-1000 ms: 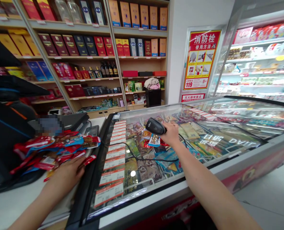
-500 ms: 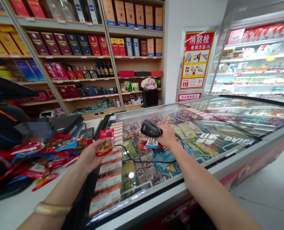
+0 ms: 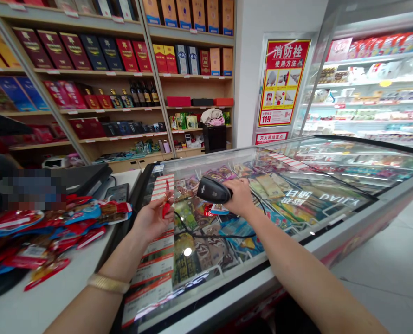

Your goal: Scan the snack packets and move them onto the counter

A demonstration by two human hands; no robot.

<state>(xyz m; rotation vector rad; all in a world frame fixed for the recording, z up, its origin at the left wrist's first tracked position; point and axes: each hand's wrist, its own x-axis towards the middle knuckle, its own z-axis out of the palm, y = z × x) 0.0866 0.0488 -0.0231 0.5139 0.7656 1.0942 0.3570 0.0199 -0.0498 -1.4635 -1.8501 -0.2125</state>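
Left hand (image 3: 151, 220) pinches a red snack packet (image 3: 166, 204) mid-frame; right hand (image 3: 239, 197) grips the scanner (image 3: 211, 191); packet likely light, floppy, slick; best held by its edge.

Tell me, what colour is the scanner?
Black. The scanner shows best in the head view, in the right hand.

A tall red and yellow paper poster (image 3: 283, 83) on the white wall carries the heading 消防栓, with 使用方法 under it, and the number 119 in red near its lower left corner. Just below the poster, a small red strip sign (image 3: 271, 138) reads 灭火器放置点. Lower right of the poster, the curved glass lid of the chest freezer (image 3: 318, 199) bears white lettering, mirrored from this side, that reads DAILY. The red and white price tags (image 3: 158, 246) along the lid's left edge are too small to read.
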